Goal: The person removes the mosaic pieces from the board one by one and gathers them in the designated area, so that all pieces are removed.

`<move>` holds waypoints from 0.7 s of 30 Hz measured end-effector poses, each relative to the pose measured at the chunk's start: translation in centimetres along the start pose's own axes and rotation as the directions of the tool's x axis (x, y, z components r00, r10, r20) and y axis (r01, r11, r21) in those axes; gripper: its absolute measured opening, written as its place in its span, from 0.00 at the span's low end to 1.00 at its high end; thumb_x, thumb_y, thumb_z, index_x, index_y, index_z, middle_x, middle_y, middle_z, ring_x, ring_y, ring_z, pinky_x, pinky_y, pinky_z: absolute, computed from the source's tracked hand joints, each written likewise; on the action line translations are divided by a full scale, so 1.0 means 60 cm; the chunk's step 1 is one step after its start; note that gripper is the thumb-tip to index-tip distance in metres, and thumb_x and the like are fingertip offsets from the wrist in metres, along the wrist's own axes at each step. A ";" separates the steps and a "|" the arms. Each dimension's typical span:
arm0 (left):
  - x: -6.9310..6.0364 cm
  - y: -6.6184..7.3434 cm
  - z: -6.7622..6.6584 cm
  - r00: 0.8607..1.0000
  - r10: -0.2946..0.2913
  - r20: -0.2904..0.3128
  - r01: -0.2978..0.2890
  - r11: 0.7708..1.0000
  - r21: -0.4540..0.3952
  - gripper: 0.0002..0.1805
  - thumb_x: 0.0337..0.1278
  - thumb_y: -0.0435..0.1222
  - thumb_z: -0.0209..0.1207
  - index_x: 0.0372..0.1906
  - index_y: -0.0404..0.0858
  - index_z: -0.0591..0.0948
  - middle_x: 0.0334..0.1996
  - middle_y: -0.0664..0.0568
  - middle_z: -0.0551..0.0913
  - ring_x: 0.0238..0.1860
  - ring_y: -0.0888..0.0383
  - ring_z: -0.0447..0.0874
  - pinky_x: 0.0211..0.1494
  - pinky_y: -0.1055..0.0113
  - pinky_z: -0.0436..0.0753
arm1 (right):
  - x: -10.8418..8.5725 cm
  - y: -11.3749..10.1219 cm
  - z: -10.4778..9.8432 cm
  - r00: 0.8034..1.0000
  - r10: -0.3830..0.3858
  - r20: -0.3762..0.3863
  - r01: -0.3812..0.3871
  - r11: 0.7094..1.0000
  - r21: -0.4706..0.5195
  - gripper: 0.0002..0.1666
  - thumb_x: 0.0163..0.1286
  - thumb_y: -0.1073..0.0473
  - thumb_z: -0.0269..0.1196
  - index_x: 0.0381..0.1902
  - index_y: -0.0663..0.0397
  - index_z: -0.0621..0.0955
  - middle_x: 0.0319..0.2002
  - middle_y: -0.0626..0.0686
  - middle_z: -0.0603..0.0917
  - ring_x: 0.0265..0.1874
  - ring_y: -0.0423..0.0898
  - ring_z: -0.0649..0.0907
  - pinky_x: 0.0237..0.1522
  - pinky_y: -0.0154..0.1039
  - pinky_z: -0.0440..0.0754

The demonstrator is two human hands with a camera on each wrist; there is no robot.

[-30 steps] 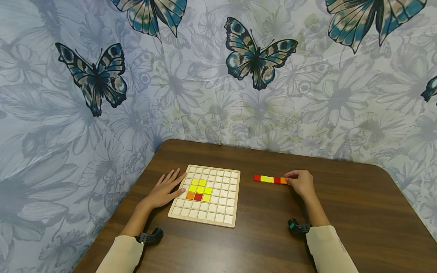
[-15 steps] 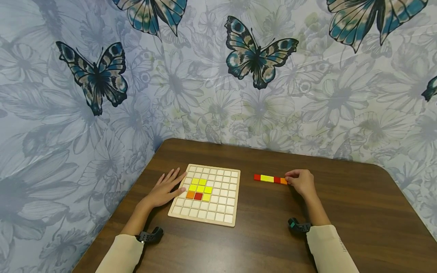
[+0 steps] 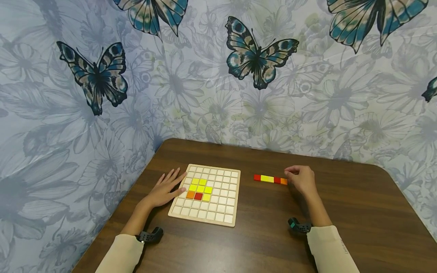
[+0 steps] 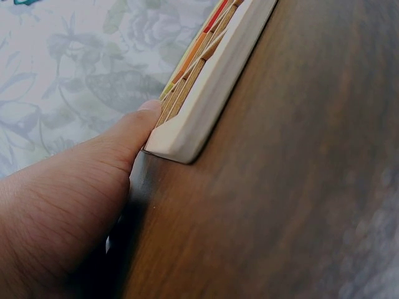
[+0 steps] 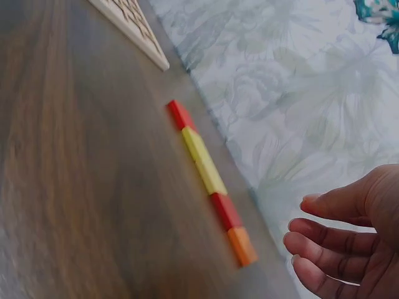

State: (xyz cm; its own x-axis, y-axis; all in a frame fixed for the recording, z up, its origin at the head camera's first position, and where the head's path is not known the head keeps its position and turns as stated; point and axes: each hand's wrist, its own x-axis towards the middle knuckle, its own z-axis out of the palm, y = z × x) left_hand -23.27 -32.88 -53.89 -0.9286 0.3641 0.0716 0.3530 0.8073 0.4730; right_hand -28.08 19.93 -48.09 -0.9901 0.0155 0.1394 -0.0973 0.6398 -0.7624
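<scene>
"Pale wood is used for the square-celled board (image 3: 222, 193); why is it touched as it is in the head view?"

"It is set on the brown wood-look bench (image 3: 266, 227), and its left edge is touched by the thumb and forefinger of the left hand (image 3: 165, 192). That grip is spread, with nothing pinched; by the touch, it may be judged, the board is kept from sliding. Six yellow square tiles (image 3: 200, 189), one orange square tile (image 3: 190, 194) and one red square tile (image 3: 198, 196) are seated in neighbouring cells."

"And to the right?"

"A straight row of thin red, yellow and orange tiles (image 3: 267, 178) is laid end to end on the bench, apart from the board. The right hand (image 3: 302, 180) is poised just beside its orange end."

"What is added by the left wrist view?"

"The thumb is seen laid on the board's rim near a corner. The other fingers are hidden."

"By the right wrist view?"

"A gap is seen between the row and the right hand. The thumb is parted from loosely bent fingers, and no tile is seen in that grip. By such a layout, presumably, each colour is kept visible and the end tile is left easiest to be pinched."
</scene>
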 end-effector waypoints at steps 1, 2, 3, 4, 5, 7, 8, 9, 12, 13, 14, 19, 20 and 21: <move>-0.001 0.000 0.000 1.000 0.000 0.000 0.000 1.000 -0.001 0.39 0.75 0.55 0.52 0.82 0.47 0.55 0.81 0.40 0.46 0.81 0.37 0.38 0.76 0.34 0.34 | -0.001 -0.005 0.000 1.000 -0.012 -0.002 0.012 1.000 -0.007 0.11 0.72 0.61 0.65 0.43 0.65 0.88 0.35 0.61 0.89 0.30 0.50 0.87 0.28 0.35 0.82; -0.002 0.000 0.001 1.000 -0.002 -0.001 0.002 1.000 -0.002 0.39 0.75 0.55 0.52 0.82 0.47 0.55 0.81 0.40 0.46 0.81 0.37 0.38 0.76 0.35 0.34 | -0.002 -0.011 0.000 1.000 -0.027 -0.003 0.027 1.000 -0.014 0.11 0.72 0.61 0.65 0.43 0.64 0.88 0.36 0.60 0.89 0.31 0.51 0.87 0.29 0.36 0.83; -0.003 0.000 0.000 1.000 -0.004 0.000 0.004 1.000 -0.005 0.39 0.75 0.55 0.52 0.82 0.47 0.55 0.81 0.40 0.46 0.81 0.38 0.38 0.76 0.35 0.33 | -0.003 -0.017 0.001 0.999 -0.044 -0.005 0.044 0.999 -0.024 0.11 0.72 0.61 0.65 0.43 0.64 0.89 0.36 0.60 0.89 0.32 0.52 0.87 0.30 0.37 0.83; -0.004 0.000 0.000 1.000 -0.006 0.001 0.006 1.000 -0.006 0.39 0.75 0.55 0.52 0.82 0.48 0.55 0.81 0.40 0.46 0.81 0.38 0.38 0.76 0.35 0.33 | -0.004 -0.023 0.003 0.998 -0.059 -0.004 0.059 0.998 -0.029 0.11 0.72 0.60 0.66 0.43 0.63 0.89 0.36 0.60 0.89 0.33 0.53 0.87 0.32 0.38 0.83; -0.005 -0.001 0.001 1.000 -0.007 0.002 0.007 1.000 -0.006 0.39 0.75 0.56 0.52 0.82 0.48 0.55 0.81 0.40 0.46 0.81 0.38 0.38 0.76 0.35 0.33 | -0.006 -0.029 0.004 0.997 -0.072 -0.005 0.072 0.997 -0.035 0.11 0.72 0.60 0.66 0.42 0.63 0.89 0.37 0.59 0.90 0.34 0.53 0.87 0.33 0.39 0.84; -0.006 -0.001 0.001 1.000 -0.006 0.001 0.006 1.000 -0.004 0.39 0.75 0.56 0.51 0.82 0.47 0.55 0.81 0.40 0.46 0.81 0.38 0.38 0.76 0.35 0.34 | -0.010 -0.041 0.009 0.996 -0.094 0.000 0.094 0.995 -0.030 0.11 0.72 0.60 0.66 0.42 0.62 0.89 0.37 0.59 0.90 0.35 0.54 0.87 0.35 0.41 0.85; -0.006 -0.002 0.001 1.000 -0.007 0.002 0.007 1.000 -0.003 0.39 0.75 0.56 0.51 0.82 0.47 0.55 0.81 0.40 0.46 0.81 0.38 0.38 0.76 0.35 0.34 | -0.011 -0.047 0.013 0.994 -0.111 0.004 0.111 0.993 -0.032 0.10 0.72 0.60 0.66 0.42 0.62 0.89 0.37 0.59 0.90 0.36 0.54 0.87 0.36 0.42 0.85; -0.006 -0.002 0.001 1.000 -0.007 0.002 0.007 1.000 0.000 0.39 0.75 0.56 0.51 0.82 0.47 0.55 0.81 0.40 0.46 0.81 0.38 0.38 0.76 0.35 0.34 | -0.013 -0.053 0.016 0.992 -0.127 0.010 0.127 0.991 -0.030 0.10 0.72 0.60 0.66 0.42 0.62 0.89 0.37 0.59 0.90 0.36 0.55 0.87 0.36 0.43 0.85; -0.005 -0.001 0.000 1.000 -0.005 0.002 0.005 1.000 0.004 0.39 0.75 0.56 0.51 0.82 0.47 0.55 0.81 0.40 0.46 0.81 0.37 0.38 0.76 0.34 0.34 | -0.019 -0.075 0.028 0.984 -0.173 0.034 0.174 0.985 -0.022 0.10 0.72 0.60 0.66 0.42 0.62 0.89 0.38 0.58 0.90 0.37 0.55 0.87 0.36 0.45 0.86; -0.005 0.000 0.000 1.000 -0.007 0.003 0.007 1.000 0.003 0.39 0.75 0.56 0.51 0.82 0.47 0.55 0.81 0.40 0.46 0.81 0.37 0.38 0.76 0.34 0.34 | -0.021 -0.082 0.033 0.981 -0.187 0.044 0.188 0.982 -0.024 0.10 0.72 0.61 0.66 0.43 0.62 0.89 0.38 0.57 0.90 0.36 0.54 0.87 0.35 0.44 0.85; -0.005 0.000 0.000 1.000 -0.008 0.004 0.008 1.000 0.002 0.39 0.75 0.56 0.51 0.82 0.47 0.55 0.81 0.40 0.46 0.81 0.38 0.38 0.76 0.34 0.34 | -0.023 -0.090 0.038 0.978 -0.202 0.056 0.203 0.979 -0.022 0.09 0.72 0.61 0.66 0.43 0.62 0.89 0.39 0.57 0.90 0.36 0.54 0.87 0.35 0.44 0.85; -0.002 0.000 -0.001 1.000 -0.008 0.012 0.008 1.000 -0.007 0.39 0.75 0.56 0.51 0.82 0.49 0.54 0.82 0.41 0.45 0.81 0.39 0.37 0.77 0.35 0.33 | -0.038 -0.125 0.069 0.966 -0.233 0.116 0.235 0.972 -0.003 0.08 0.71 0.61 0.67 0.42 0.59 0.90 0.37 0.55 0.90 0.33 0.52 0.86 0.30 0.41 0.82; -0.002 -0.001 -0.001 1.000 -0.008 0.012 0.008 1.000 -0.006 0.39 0.75 0.56 0.51 0.82 0.49 0.54 0.82 0.42 0.45 0.81 0.39 0.37 0.77 0.35 0.33 | -0.041 -0.131 0.077 0.962 -0.239 0.132 0.241 0.971 0.004 0.08 0.71 0.60 0.67 0.42 0.58 0.90 0.36 0.55 0.90 0.30 0.52 0.86 0.28 0.40 0.81; -0.001 -0.002 -0.001 1.000 -0.008 0.011 0.008 1.000 -0.004 0.39 0.75 0.56 0.51 0.82 0.49 0.54 0.82 0.42 0.45 0.81 0.39 0.37 0.77 0.35 0.33 | -0.044 -0.135 0.086 0.959 -0.242 0.149 0.243 0.970 0.011 0.08 0.70 0.60 0.68 0.42 0.58 0.90 0.35 0.54 0.90 0.29 0.51 0.85 0.27 0.39 0.80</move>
State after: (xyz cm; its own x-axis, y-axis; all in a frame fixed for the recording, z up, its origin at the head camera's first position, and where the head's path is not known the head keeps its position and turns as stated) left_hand -23.24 -33.05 -53.88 -0.9301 0.3626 0.0582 0.3450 0.8086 0.4766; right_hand -25.21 10.76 -45.54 -0.9408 -0.2543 0.2242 -0.3363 0.6157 -0.7127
